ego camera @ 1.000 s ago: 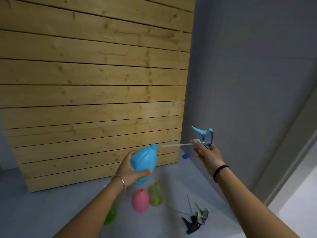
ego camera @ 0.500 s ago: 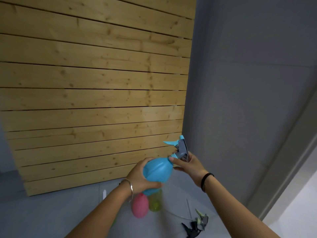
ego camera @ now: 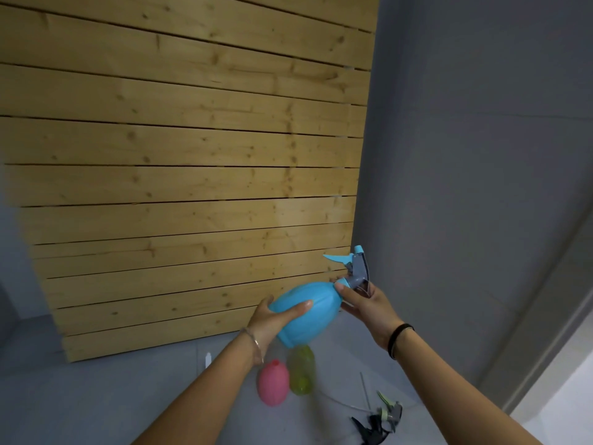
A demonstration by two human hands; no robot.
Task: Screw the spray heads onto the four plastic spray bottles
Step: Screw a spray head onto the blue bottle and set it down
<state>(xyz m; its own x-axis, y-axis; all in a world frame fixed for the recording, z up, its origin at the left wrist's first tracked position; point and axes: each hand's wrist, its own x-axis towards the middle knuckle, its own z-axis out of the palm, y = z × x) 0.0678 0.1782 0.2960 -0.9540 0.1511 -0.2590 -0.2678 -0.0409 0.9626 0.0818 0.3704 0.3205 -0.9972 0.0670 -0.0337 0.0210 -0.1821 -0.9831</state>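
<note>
My left hand grips the body of a blue spray bottle, held tilted in the air with its neck pointing up and right. A blue and grey spray head sits on that neck, and my right hand pinches its collar. Below on the grey floor stand a pink bottle and a yellow-green bottle, both without heads. Loose spray heads with thin tubes lie on the floor to the right of them.
A wall of light wooden planks fills the left and centre. A grey wall stands on the right, meeting the planks at a corner. A small white piece lies on the floor near the planks.
The spray head was held apart from the bottle with its tube outside the neck. Now the tube is inside and the head sits on the neck. Both hands have come together.
</note>
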